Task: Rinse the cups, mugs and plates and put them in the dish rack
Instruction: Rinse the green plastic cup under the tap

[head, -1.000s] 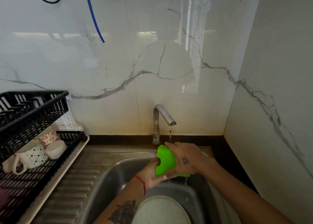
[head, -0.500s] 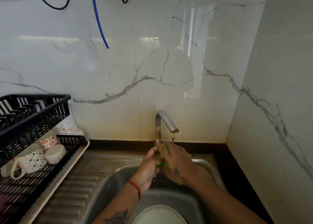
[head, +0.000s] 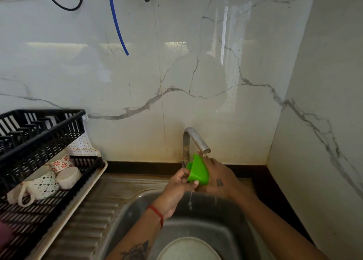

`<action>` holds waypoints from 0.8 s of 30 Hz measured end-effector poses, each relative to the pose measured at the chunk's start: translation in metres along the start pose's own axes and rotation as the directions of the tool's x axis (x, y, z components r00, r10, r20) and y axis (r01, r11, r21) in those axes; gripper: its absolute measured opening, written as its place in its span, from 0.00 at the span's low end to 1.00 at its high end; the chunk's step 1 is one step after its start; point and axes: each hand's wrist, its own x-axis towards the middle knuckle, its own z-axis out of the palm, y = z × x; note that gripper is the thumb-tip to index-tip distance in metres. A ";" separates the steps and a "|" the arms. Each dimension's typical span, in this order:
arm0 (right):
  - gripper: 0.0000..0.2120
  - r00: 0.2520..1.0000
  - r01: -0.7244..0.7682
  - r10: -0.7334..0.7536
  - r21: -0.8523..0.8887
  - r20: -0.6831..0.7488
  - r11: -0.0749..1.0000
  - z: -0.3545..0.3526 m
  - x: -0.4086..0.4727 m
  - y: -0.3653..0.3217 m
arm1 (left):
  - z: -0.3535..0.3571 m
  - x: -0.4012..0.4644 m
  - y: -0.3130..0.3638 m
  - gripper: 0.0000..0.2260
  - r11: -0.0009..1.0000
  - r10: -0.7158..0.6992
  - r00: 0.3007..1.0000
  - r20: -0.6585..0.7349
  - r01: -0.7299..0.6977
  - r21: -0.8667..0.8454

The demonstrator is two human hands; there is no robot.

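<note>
Change: half a second ago the green cup (head: 198,171) was almost hidden between the two hands close under the tap (head: 196,140); now it shows again, tilted on its side with its mouth turned left toward the left hand.
Water: a thin stream falls from below the hands into the sink (head: 125,216), so the cup is being emptied or turned under the flow.
Meaning for the task: judging by this, the rinse of this cup is in its closing part; the move to the dish rack (head: 43,141) is not yet done.
Left hand (head: 177,189): raised over the basin, wrist with a red thread, thumb and fingers pinching the cup's near rim and handle side.
Right hand (head: 218,179): back of the hand up, fingers curled round the cup's far side and base, grip pressed onto the cup.
Cup's place: held in the air just under the tap's spout, above the sink, touching both hands.
Left to do: a pale plate (head: 188,249) lies in the basin below.
Rack: patterned mugs (head: 42,185) already lie on the lower tier.
</note>
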 end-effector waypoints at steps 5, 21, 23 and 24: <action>0.55 0.991 0.028 -0.081 -0.417 -0.109 0.908 0.036 -0.006 -0.023 | 0.010 0.001 0.012 0.15 0.994 -0.087 0.996 0.003 0.087 -0.066; 0.42 0.990 0.126 -0.122 -0.045 0.078 0.991 -0.003 -0.003 -0.010 | 0.001 -0.004 0.007 0.12 0.997 -0.061 0.998 0.010 0.061 -0.045; 0.41 0.981 0.193 -0.193 -0.075 0.008 0.978 0.014 -0.006 -0.019 | 0.003 -0.004 0.009 0.14 0.994 -0.101 0.995 0.009 0.101 -0.051; 0.41 0.975 0.216 -0.219 -0.078 -0.025 0.973 0.019 -0.006 -0.021 | 0.003 -0.004 0.009 0.16 0.993 -0.108 0.994 0.000 0.108 -0.047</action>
